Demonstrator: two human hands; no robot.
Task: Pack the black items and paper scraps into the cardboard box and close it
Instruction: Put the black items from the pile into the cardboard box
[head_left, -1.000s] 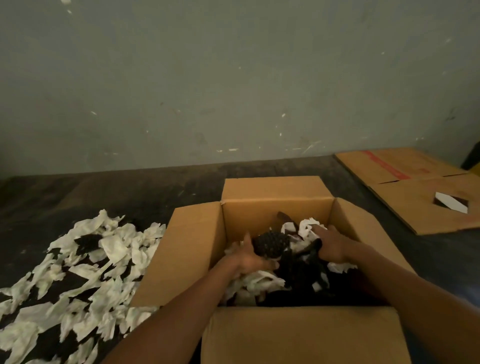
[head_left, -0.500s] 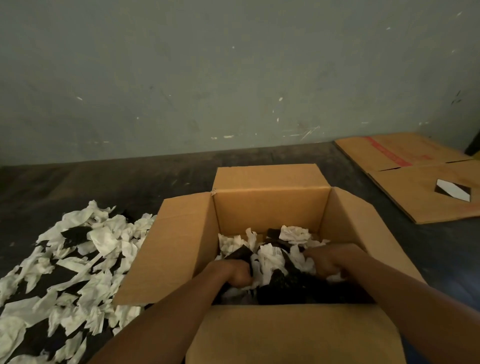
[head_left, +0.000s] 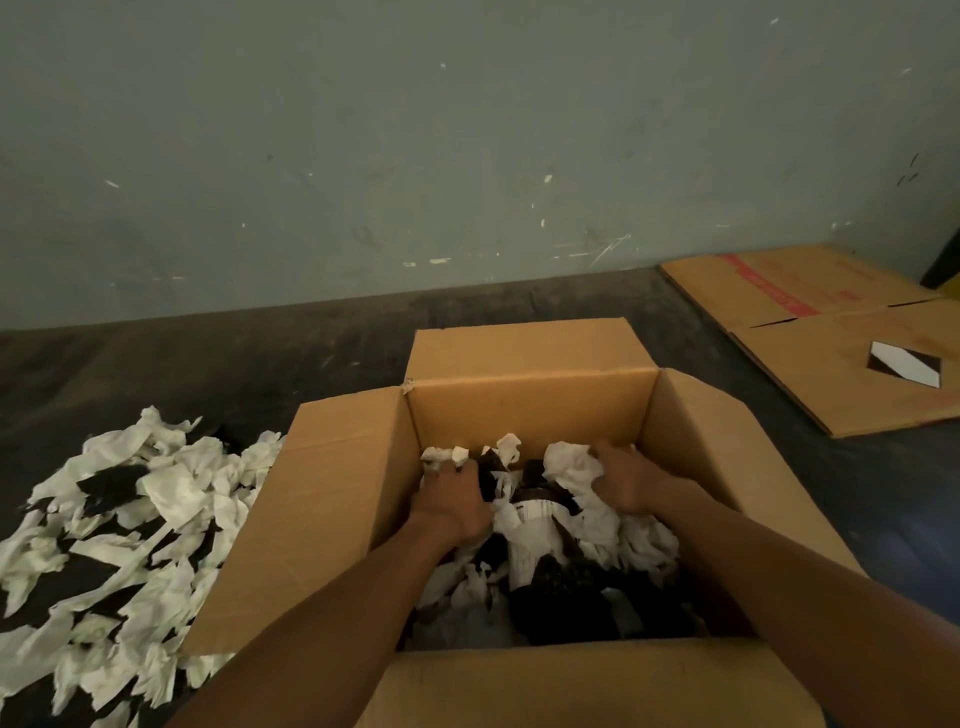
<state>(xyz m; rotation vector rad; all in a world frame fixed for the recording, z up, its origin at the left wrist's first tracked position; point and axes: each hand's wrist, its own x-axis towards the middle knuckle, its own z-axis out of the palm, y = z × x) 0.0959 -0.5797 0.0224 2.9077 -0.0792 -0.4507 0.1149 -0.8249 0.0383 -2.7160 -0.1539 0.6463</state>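
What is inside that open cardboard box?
The cardboard box holds white paper scraps mixed with black items; the left hand and right hand reach in. Its bottom is covered.

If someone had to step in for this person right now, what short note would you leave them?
Left hand: down inside the cardboard box, fingers curled into the paper and black pieces.
Right hand: also in the box, gripping a wad of white paper.
Done: the box already holds a mix of paper scraps and black items.
Left: a large pile of scraps with black pieces among them lies on the floor to the left of the box. All four flaps stand open, so closing is still to do.
A flattened cardboard sheet lies far right, unused.
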